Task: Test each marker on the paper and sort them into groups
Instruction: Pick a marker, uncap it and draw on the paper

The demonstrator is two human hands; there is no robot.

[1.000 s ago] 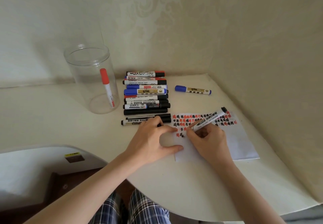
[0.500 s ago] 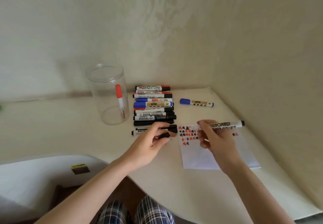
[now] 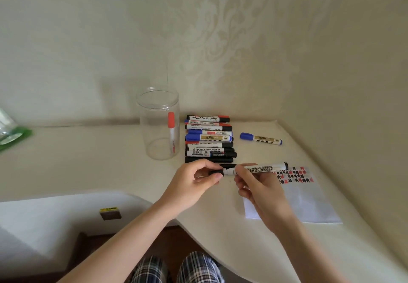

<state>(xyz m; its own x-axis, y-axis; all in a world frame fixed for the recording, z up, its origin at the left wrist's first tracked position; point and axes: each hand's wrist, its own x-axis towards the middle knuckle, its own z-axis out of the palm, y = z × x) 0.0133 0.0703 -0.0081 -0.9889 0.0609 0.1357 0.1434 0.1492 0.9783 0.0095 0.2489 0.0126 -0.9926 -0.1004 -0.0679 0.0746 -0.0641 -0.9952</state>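
Whiteboard marker, which was writing on the paper a second ago, is now being held level above the table, just to the left of the paper and in front of the row of markers. The right hand is pinching its barrel, and the left hand is pinching the black cap and pressing it onto the tip. I am judging that the test of this marker is finished and it is getting closed, so sorting it into a group, maybe beside the blue marker or into the clear jar, is coming next.
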